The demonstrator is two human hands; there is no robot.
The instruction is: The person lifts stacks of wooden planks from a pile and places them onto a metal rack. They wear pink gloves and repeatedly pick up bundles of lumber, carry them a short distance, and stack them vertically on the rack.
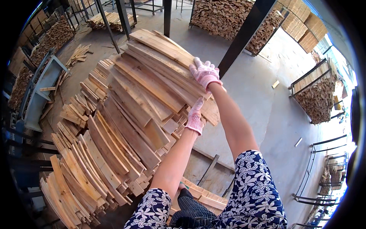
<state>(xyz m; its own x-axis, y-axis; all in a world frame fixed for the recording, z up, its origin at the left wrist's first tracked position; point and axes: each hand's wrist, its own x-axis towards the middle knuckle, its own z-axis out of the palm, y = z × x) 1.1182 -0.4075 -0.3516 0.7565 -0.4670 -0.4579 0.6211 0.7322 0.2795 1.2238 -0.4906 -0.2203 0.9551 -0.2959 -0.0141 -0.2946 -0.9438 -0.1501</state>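
Observation:
A large stack of rough wooden boards (148, 82) fills the middle and left, its layers fanned out and uneven. At the near right ends of the top boards, my right hand (206, 73) in a white and pink knit glove has its fingers bent over the far edge. My left hand (195, 117), gloved the same way, is closer to me against the board ends, with one finger pointing up along them. Its other fingers are partly hidden. Both hands are closed on the boards.
Black metal posts (244, 36) rise behind the stack. Racks of stacked wood (221, 17) stand at the back, with another loaded rack (316, 93) at the right. A blue-grey metal frame (45, 89) is at the left. More boards (206, 196) lie low by my legs.

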